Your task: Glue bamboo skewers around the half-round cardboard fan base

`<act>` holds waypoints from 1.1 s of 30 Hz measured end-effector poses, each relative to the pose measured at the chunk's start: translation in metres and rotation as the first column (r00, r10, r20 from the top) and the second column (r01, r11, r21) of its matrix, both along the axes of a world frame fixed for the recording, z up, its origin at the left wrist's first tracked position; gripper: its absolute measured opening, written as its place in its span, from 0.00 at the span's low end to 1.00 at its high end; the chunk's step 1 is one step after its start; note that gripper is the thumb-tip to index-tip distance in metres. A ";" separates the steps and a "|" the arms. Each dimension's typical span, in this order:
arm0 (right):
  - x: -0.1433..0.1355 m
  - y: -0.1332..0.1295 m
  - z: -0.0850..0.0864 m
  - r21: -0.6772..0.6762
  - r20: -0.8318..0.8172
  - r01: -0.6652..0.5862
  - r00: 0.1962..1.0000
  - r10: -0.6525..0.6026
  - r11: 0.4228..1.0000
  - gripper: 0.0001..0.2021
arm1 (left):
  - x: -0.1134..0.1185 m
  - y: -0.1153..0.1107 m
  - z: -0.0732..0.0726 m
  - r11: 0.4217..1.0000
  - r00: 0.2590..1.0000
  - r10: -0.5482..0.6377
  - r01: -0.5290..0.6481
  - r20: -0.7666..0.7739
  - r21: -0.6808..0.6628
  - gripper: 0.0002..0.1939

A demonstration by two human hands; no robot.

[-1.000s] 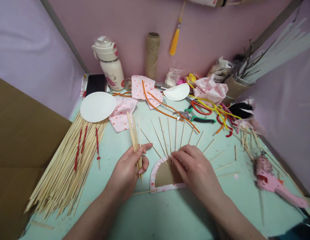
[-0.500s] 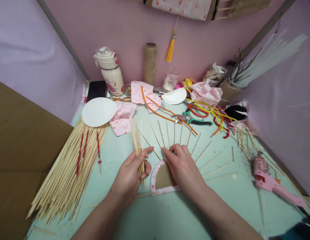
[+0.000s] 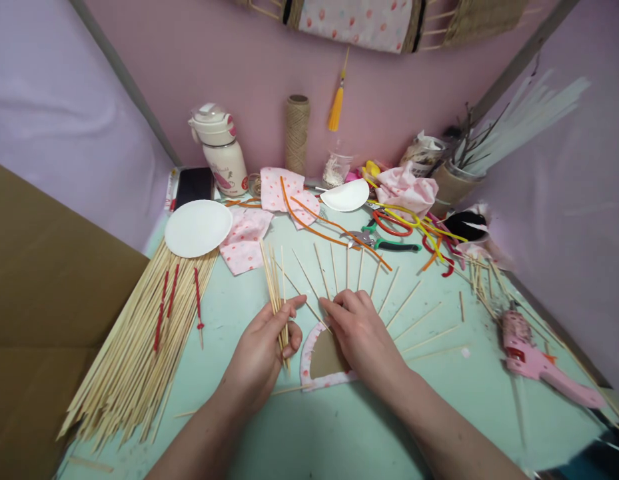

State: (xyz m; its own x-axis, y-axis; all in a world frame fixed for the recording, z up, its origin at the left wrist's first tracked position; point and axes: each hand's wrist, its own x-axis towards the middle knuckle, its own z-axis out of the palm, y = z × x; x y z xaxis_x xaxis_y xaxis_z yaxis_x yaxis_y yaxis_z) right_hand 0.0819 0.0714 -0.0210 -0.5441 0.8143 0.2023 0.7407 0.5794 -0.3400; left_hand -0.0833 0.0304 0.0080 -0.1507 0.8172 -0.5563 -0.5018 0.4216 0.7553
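Observation:
My left hand (image 3: pixel 262 343) is closed around a small upright bundle of thin bamboo sticks (image 3: pixel 273 287). Its index finger stretches to a slanting stick (image 3: pixel 293 283) that runs down to the rim of a half-round cardboard piece (image 3: pixel 325 357), edged in pink-spotted white fabric. Over this piece, my right hand (image 3: pixel 364 333) pinches the lower part of another bamboo stick (image 3: pixel 306 274) between thumb and fingers. More sticks fan out beyond and to the right of this hand, such as one at the right (image 3: pixel 419 320). My right hand hides much of the cardboard and the sticks' inner ends.
A large pile of bamboo sticks (image 3: pixel 134 353) lies at left, under a white disc (image 3: pixel 198 229). Pruning shears (image 3: pixel 382 243), orange pipe cleaners (image 3: pixel 319 227) and fabric scraps (image 3: pixel 246 240) lie behind. A pink glue gun (image 3: pixel 532 367) rests at right. A bottle (image 3: pixel 222 153) and twine spool (image 3: pixel 297 137) stand at the back.
The stick in my right hand has tilted left at its far end, and the right fingertips have shifted slightly left. My left hand keeps its bundle. The camera view has shifted slightly.

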 end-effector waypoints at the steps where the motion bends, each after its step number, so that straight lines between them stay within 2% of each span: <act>1: 0.000 0.000 0.000 -0.002 0.001 -0.001 1.000 0.001 1.000 0.09 | 0.000 0.000 0.000 1.000 1.000 0.002 -0.002 0.002 -0.001 0.28; 6: 0.000 0.000 0.000 -0.006 0.009 -0.005 1.000 0.005 1.000 0.09 | 0.000 0.000 -0.001 1.000 1.000 -0.024 0.025 0.010 -0.008 0.30; 15: 0.000 -0.001 0.000 -0.029 -0.004 0.011 1.000 -0.011 1.000 0.10 | -0.001 -0.002 -0.003 1.000 1.000 0.006 -0.006 0.008 0.006 0.26; 23: 0.000 -0.002 0.000 -0.017 -0.027 0.006 1.000 -0.006 1.000 0.14 | -0.001 -0.001 -0.001 1.000 1.000 -0.025 0.025 0.004 -0.006 0.32; 33: -0.001 -0.002 0.004 -0.035 -0.003 0.001 1.000 -0.001 0.999 0.11 | -0.001 -0.002 -0.001 1.000 1.000 -0.026 0.026 0.000 -0.002 0.27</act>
State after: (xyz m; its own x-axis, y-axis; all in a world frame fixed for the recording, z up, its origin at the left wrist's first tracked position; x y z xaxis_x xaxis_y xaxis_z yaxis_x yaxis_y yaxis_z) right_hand 0.0811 0.0695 -0.0173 -0.5429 0.8213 0.1752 0.7401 0.5666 -0.3624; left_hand -0.0845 0.0282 0.0067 -0.1291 0.8198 -0.5579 -0.4904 0.4362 0.7545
